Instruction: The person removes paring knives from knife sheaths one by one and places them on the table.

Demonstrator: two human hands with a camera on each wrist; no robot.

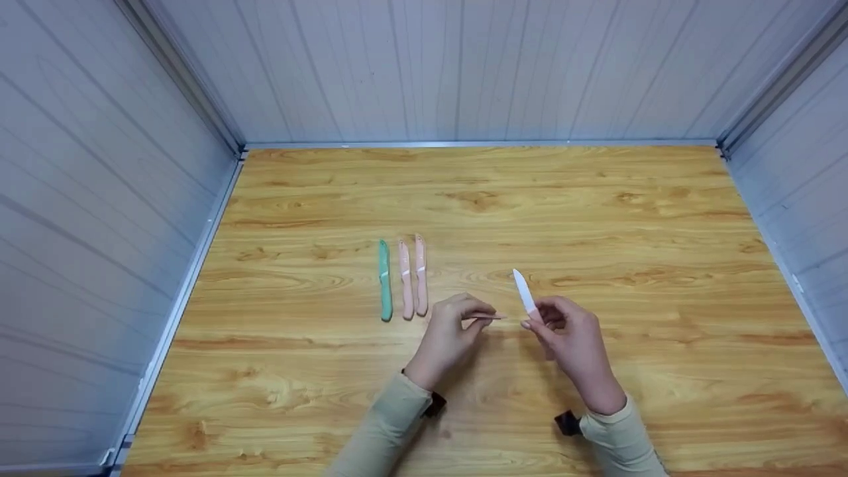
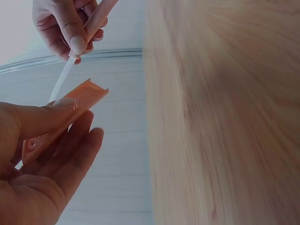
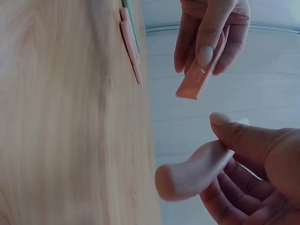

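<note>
My right hand (image 1: 571, 334) pinches a knife (image 1: 524, 289) by its pink handle (image 3: 190, 176), the bare white blade pointing up and to the left. My left hand (image 1: 450, 334) holds a pink knife sheath (image 2: 65, 117) between thumb and fingers, its open end facing the right hand. Blade and sheath are apart, a small gap between the two hands in the head view. Both hands are raised over the wooden table. Left of them lie a green sheathed knife (image 1: 385, 281) and two pink sheathed knives, one in the middle (image 1: 406, 281) and one on the right (image 1: 421, 275).
The wooden table (image 1: 563, 212) is bounded by a pale panel wall (image 1: 424, 73) at the back and panels on the left (image 1: 99, 199) and right. Dark wrist mounts (image 1: 568, 423) stick out by the sleeves (image 1: 619, 437).
</note>
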